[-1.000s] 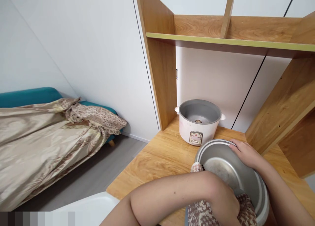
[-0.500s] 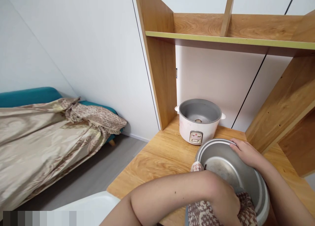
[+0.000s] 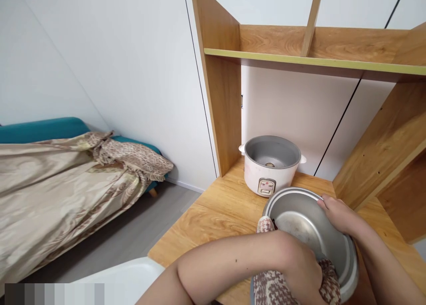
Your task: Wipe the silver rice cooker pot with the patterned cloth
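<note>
Marking: the round pale pinkish-white rice cooker body (image 3: 253, 176) bears a small framed front panel (image 3: 266, 186) with a reddish mark and a pale switch plate below it. Any lettering on this panel is too small to read.

Right hand (image 3: 337, 212): fingers closed over the far-right rim of the round grey metal inner pot (image 3: 308, 203), the thumb lying against the inside of the wall. Grip on the rim confirmed.

Left hand (image 3: 304, 271): reaches into the near side of the pot and bears on a brown-and-white patterned cloth (image 3: 271, 287). The fingers are hidden behind the back of the hand; how far they are closed cannot be told. Part of the cloth is bunched inside the pot beyond the hand; matching fabric shows at the near-left rim, partly behind the forearm.

Pot condition: wide stepped rim, dull silver interior, the base showing cloudy patches and faint brownish marks. It is tilted, mouth towards the person, at the near side of the light-brown wood-grain bench (image 3: 199, 220). Whether its underside bears on the surface cannot be seen.

Cooker body: upright on the bench, uncovered, grey inside, white side handles. It stands just beyond the pot; contact between the two cannot be determined.
</note>
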The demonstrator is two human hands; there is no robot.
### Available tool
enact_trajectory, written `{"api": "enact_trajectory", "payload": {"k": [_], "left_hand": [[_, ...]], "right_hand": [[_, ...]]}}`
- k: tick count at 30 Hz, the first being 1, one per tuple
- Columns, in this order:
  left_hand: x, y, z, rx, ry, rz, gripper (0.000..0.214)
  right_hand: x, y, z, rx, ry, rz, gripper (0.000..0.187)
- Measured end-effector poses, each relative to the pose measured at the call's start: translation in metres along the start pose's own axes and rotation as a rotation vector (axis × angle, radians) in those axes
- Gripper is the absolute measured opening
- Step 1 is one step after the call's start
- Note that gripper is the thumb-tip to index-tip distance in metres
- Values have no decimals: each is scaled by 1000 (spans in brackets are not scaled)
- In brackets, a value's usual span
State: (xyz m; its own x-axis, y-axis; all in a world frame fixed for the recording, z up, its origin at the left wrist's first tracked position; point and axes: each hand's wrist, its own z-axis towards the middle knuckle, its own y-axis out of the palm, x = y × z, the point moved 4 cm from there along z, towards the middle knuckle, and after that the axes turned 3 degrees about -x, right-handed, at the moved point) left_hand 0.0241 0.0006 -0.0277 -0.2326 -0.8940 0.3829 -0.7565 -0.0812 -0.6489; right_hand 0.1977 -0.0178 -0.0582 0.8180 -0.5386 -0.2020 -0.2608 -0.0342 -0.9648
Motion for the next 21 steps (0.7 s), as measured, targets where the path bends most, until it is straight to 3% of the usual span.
{"api": "enact_trajectory", "payload": {"k": [12,14,18,21], "left_hand": [[-3,3,11,144,86,120,40],[-2,1,9,121,73,95,37],[1,2,7,-50,74,50,36],[3,1,7,-43,65,110,41]], "right_hand": [[-17,-3,-6,4,107,-157,41],[-18,-2,-5,10,96,-164,40],[-17,-1,-4,14,86,-176,40],[-17,-2,-3,10,87,-180,38]]}}
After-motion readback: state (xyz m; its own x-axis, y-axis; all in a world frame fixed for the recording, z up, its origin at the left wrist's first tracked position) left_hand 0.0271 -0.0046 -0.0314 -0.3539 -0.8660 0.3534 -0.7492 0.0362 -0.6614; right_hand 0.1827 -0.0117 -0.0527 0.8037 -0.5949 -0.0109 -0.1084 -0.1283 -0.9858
